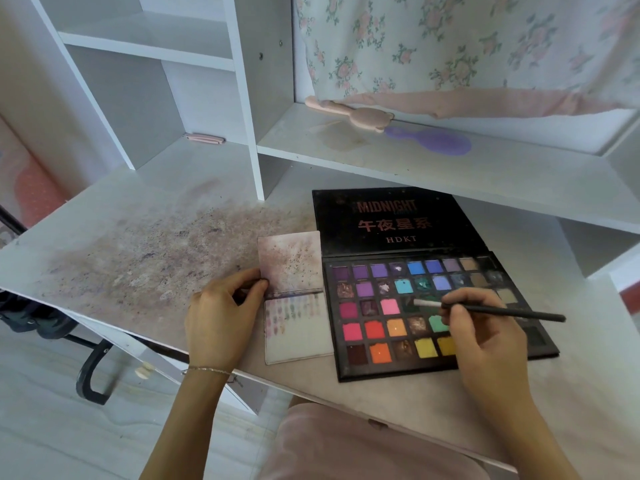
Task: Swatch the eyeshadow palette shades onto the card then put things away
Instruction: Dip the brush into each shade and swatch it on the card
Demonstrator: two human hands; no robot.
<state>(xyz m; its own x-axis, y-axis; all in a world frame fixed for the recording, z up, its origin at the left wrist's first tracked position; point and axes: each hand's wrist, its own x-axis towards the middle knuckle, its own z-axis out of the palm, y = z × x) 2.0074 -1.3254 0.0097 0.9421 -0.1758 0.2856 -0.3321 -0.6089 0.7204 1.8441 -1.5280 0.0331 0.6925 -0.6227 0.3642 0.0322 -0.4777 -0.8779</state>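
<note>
- The right hand (485, 337) covers the lower right part of the eyeshadow palette (433, 306), so several pans in the last two rows are hidden behind the knuckles.
- The pans at the far right end of the palette are dark and hard to make out; I cannot tell their shades.
- Both forearms run out of the bottom of the view, and a pink padded seat (346, 445) is cut off there too.
- The floral cloth (467, 43) hanging at the top right hides whatever is behind it on the shelf (415, 161).
- The right hand pinches a thin black brush (491, 310) between thumb and fingertips, the other fingers curled under. The pale brush tip lies over a dark green pan in the third row; whether it actually touches the powder I cannot tell.
- The left hand (221, 320) rests on the desk (138, 237) with fingers curled, the thumb and forefinger pinching the left edge of the swatch card (294, 306) near its fold. A thin bracelet (207, 370) sits on that wrist.
- The card lies open just beside the palette's left edge, its upper leaf smudged, its lower leaf carrying short rows of faint purple and pink swatches.
- The palette lies open on the desk, black lid flat behind the pans.
- The desk to the left is stained with powder.
</note>
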